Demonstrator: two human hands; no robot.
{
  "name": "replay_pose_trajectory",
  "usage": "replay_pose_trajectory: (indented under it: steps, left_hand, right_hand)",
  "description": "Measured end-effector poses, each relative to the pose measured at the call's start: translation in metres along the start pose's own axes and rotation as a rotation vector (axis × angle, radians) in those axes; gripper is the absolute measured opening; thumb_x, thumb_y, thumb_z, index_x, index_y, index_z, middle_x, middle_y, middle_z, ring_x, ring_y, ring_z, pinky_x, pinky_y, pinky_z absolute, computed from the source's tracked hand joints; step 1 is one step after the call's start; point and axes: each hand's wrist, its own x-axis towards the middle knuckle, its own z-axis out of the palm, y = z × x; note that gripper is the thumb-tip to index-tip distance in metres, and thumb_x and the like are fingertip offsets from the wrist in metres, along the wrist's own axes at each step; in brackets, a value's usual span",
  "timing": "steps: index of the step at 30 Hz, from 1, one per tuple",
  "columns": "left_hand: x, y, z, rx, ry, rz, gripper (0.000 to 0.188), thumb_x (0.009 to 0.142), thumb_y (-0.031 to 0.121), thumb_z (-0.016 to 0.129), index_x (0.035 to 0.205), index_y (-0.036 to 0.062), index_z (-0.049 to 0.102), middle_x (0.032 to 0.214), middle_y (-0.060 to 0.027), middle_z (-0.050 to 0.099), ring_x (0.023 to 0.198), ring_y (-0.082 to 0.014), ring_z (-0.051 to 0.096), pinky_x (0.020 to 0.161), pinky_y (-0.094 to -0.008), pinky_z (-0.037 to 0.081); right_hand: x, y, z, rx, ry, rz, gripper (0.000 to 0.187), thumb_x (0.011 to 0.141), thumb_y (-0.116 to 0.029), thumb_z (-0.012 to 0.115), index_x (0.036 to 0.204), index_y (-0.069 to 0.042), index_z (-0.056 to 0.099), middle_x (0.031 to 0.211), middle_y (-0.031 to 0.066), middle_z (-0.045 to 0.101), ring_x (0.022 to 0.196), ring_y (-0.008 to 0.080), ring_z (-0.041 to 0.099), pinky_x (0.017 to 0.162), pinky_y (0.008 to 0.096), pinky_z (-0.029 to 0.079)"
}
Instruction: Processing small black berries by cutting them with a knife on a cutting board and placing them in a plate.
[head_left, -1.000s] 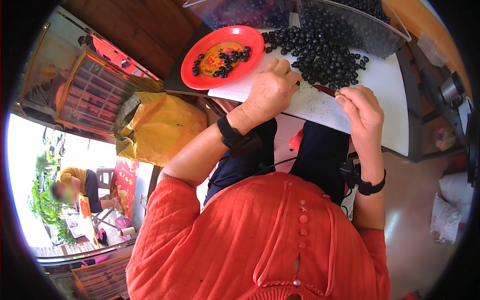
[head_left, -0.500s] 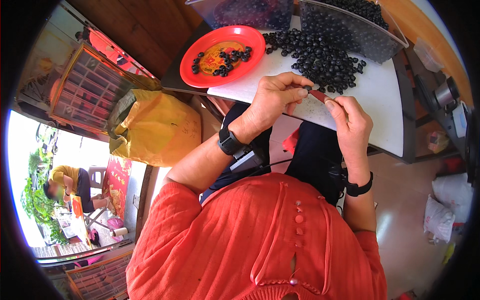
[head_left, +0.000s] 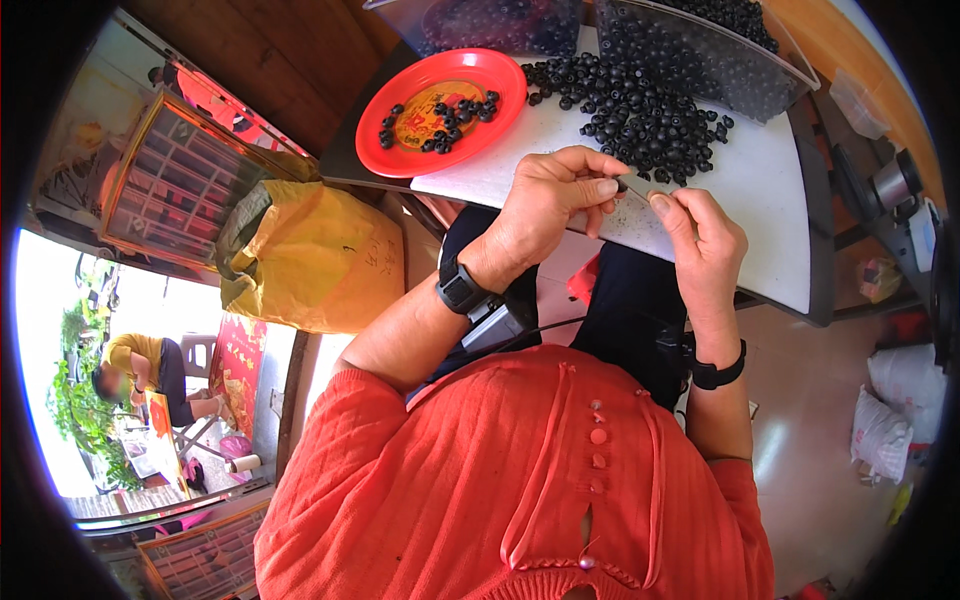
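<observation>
My left hand point(head_left: 560, 195) is closed in a pinch on a small black round bead point(head_left: 622, 185) in front of the pile. Close to its right, my right hand point(head_left: 702, 230) pinches a small thin blade point(head_left: 637, 193), seen nearly edge-on, its tip at the bead. Most of the blade's grip end is hidden in my fingers. Just beyond my hands a heap of black beads point(head_left: 655, 125) lies on the white board point(head_left: 770, 220). At the left of the board a red plate point(head_left: 375, 140) holds several more beads.
Two clear bins of black beads, a left bin point(head_left: 480, 25) and a right bin point(head_left: 700, 65), stand behind the heap. A yellow bag point(head_left: 320, 260) is left of the table. White sacks point(head_left: 882, 435) lie on the floor at right. A person point(head_left: 150, 365) sits outside at far left.
The blade has turned from showing its flat, reddish face to nearly edge-on. My left fingers have shifted slightly around the bead; both hands stay in about the same place.
</observation>
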Motion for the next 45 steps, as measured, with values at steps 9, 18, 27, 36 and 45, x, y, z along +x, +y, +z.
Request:
replay_pose_trajectory:
  steps: [9, 18, 27, 36, 45]
  left_hand:
    - [-0.0021, 0.0041, 0.0086, 0.042, 0.049, 0.008, 0.023, 0.098, 0.001, 0.064, 0.12, -0.0058, 0.068, 0.091, -0.0115, 0.07, 0.065, -0.0136, 0.064, 0.056, -0.0246, 0.052]
    - [-0.006, 0.005, 0.006, -0.015, 0.004, 0.016, 0.024, 0.102, 0.003, 0.057, 0.123, -0.0046, 0.067, 0.094, -0.0123, 0.07, 0.068, -0.0137, 0.064, 0.057, -0.025, 0.053]
    - [-0.0069, 0.0026, 0.0052, 0.017, -0.023, 0.038, 0.026, 0.104, 0.003, 0.054, 0.126, -0.0024, 0.067, 0.089, -0.0082, 0.066, 0.067, -0.0127, 0.063, 0.059, -0.0244, 0.053]
    - [-0.0048, -0.0022, 0.0026, -0.024, -0.03, 0.041, 0.026, 0.105, 0.002, 0.052, 0.125, -0.0034, 0.067, 0.091, -0.0089, 0.065, 0.067, -0.0145, 0.062, 0.059, -0.0256, 0.054]
    - [-0.0075, -0.0017, 0.0046, 0.016, -0.027, 0.048, 0.026, 0.105, 0.001, 0.051, 0.126, -0.0042, 0.066, 0.1, -0.0111, 0.065, 0.076, -0.0157, 0.064, 0.06, -0.0267, 0.056]
  right_hand:
    - [0.0015, -0.0026, -0.0003, 0.019, 0.018, -0.02, 0.018, 0.093, -0.016, 0.075, 0.087, -0.001, 0.067, 0.072, 0.0089, 0.065, 0.058, 0.0172, 0.059, 0.055, 0.031, 0.046]
    - [-0.0003, -0.0053, -0.0014, 0.066, -0.016, 0.097, 0.022, 0.093, -0.017, 0.075, 0.082, -0.001, 0.066, 0.063, 0.0059, 0.058, 0.054, 0.0138, 0.051, 0.052, 0.0296, 0.041]
    - [0.0001, -0.0028, 0.0014, 0.025, -0.001, 0.092, 0.024, 0.093, -0.021, 0.075, 0.081, -0.002, 0.066, 0.062, 0.0061, 0.059, 0.052, 0.015, 0.053, 0.052, 0.0307, 0.042]
    - [0.0005, -0.0023, 0.0, 0.054, -0.027, 0.115, 0.024, 0.093, -0.02, 0.076, 0.08, -0.002, 0.066, 0.061, 0.0054, 0.057, 0.052, 0.0142, 0.051, 0.051, 0.0298, 0.04]
    - [0.0002, -0.0018, -0.0004, 0.059, -0.029, 0.116, 0.024, 0.093, -0.02, 0.076, 0.081, -0.002, 0.066, 0.06, 0.0051, 0.057, 0.052, 0.0132, 0.05, 0.051, 0.0296, 0.04]
